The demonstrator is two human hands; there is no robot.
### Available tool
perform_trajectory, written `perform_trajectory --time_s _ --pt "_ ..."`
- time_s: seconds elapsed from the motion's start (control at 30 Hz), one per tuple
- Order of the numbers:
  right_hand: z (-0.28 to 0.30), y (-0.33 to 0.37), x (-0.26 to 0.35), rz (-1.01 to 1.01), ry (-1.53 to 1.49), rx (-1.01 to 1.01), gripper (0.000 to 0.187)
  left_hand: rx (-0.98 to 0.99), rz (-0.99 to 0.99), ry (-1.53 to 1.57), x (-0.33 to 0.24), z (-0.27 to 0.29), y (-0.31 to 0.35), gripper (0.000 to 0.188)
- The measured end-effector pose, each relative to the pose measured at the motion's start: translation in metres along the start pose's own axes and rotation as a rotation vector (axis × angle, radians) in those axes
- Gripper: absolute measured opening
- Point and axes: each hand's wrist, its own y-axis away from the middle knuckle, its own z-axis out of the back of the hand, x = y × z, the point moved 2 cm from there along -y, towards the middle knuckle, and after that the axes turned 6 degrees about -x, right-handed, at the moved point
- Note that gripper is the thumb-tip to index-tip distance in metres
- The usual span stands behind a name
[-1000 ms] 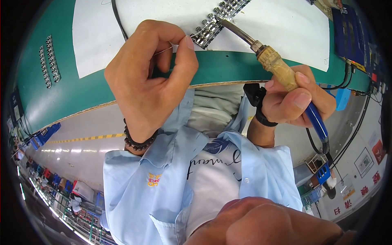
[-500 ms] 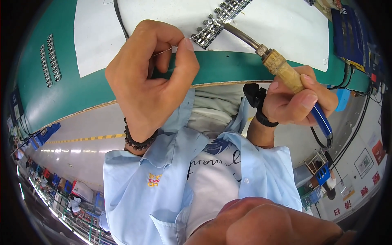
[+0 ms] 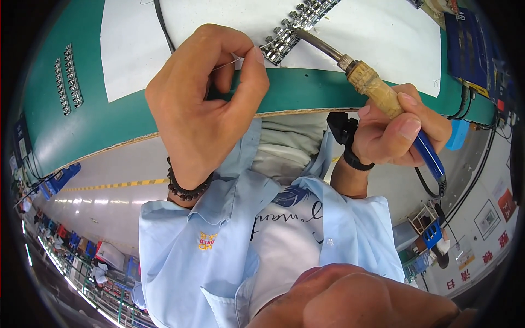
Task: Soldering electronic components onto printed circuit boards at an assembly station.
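While the left hand [image 3: 205, 104] pinches a thin wire [image 3: 227, 64], the right hand [image 3: 396, 128] clasps a soldering iron [image 3: 372, 87], tip at the row of metal parts [image 3: 292, 27] on the white sheet [image 3: 377, 33] covering the green worktop [image 3: 82, 131].

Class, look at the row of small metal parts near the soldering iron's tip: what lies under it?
The row of metal parts rests on a white sheet over the green bench. The sheet hides the bench directly beneath.

The soldering iron [image 3: 377, 90] has a rough, tan wrapped grip, a shiny blue plastic end and a dull grey metal rod. The row of small metal connectors [image 3: 295, 27] looks shiny, lying on smooth, matt white paper [image 3: 383, 38]. The solder wire [image 3: 227, 64] is thin, shiny metal, and the table [image 3: 82, 131] top is smooth, matt green.
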Motion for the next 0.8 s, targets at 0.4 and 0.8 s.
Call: perform_trajectory --time_s 0.4,0.8 --pt "-0.0007 -0.0026 0.0037 -0.041 0.055 0.027 0.031 0.035 -0.022 -0.052 0.0013 -0.0026 -0.0004 0.007" --pt "0.0057 -0.0005 0.0035 -0.038 -0.040 -0.041 0.032 0.057 0.020 -0.029 0.0018 -0.0002 0.0016 0.009"
